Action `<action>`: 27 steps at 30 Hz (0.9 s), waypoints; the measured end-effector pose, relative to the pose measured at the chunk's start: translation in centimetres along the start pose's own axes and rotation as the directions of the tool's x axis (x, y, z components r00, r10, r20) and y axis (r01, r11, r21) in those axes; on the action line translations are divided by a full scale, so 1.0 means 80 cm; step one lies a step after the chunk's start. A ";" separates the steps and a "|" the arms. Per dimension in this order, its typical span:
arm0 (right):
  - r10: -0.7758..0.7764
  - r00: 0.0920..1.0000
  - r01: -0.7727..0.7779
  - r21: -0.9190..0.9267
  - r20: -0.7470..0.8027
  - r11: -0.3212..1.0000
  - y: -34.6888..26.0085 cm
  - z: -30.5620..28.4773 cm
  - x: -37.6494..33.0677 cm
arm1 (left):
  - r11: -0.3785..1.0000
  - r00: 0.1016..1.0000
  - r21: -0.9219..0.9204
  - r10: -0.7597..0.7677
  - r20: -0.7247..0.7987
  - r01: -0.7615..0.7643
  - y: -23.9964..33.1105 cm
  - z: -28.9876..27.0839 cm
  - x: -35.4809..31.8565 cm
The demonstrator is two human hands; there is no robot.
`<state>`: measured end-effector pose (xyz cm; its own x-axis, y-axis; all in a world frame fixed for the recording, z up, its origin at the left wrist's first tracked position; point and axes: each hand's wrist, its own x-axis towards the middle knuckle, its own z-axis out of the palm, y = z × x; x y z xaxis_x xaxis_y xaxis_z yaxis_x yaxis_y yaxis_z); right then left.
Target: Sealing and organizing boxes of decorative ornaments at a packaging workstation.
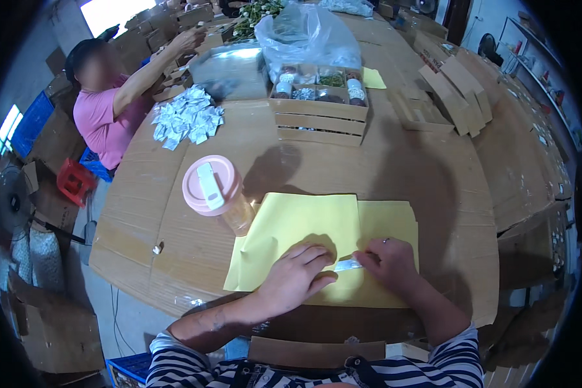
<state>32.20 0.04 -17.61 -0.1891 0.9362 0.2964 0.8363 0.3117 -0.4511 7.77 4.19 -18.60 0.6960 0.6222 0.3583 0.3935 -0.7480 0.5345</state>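
Yellow paper sheets [310, 223] lie overlapping on the cardboard-covered table in front of me. My left hand [299, 271] rests on them, palm down, with its thumb apart from the bent fingers. On the paper between my hands is a small shiny, pale strip [348, 264]. My right hand [391, 264] pinches the strip's right end, while its left end lies close to my left fingertips. A ring shows on a right finger. At the sheets' upper left corner stands a clear tumbler with a pink lid [210, 184].
Small pale packets [186, 118] are heaped at the left. Ahead stands a slatted box [320, 132] of jars and dried goods, before a clear plastic bag [307, 35]. Cardboard pieces [456, 97] lie at right. A co-worker in pink [103, 113] reaches over the table's left side.
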 end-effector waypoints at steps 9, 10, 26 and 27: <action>-0.012 0.998 0.010 -0.029 -0.059 1.000 0.006 -0.001 -0.003 | 1.000 1.000 0.009 0.014 0.019 -0.014 0.001 0.000 0.003; -0.037 0.994 0.032 -0.052 -0.099 0.998 0.007 -0.001 -0.002 | 1.000 1.000 0.008 0.002 0.021 -0.002 0.002 0.000 0.002; -0.035 0.999 0.034 -0.028 -0.028 0.999 0.008 0.002 -0.005 | 1.000 1.000 -0.020 0.011 0.010 -0.011 0.004 0.000 0.004; -0.033 0.999 0.032 -0.020 -0.033 0.999 0.008 0.002 -0.006 | 1.000 1.000 -0.023 0.021 0.007 -0.021 0.003 0.002 0.004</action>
<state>32.78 -0.16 -18.17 -0.1991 0.9197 0.3385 0.8398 0.3381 -0.4248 8.21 4.21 -18.52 0.7086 0.6045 0.3640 0.3648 -0.7554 0.5443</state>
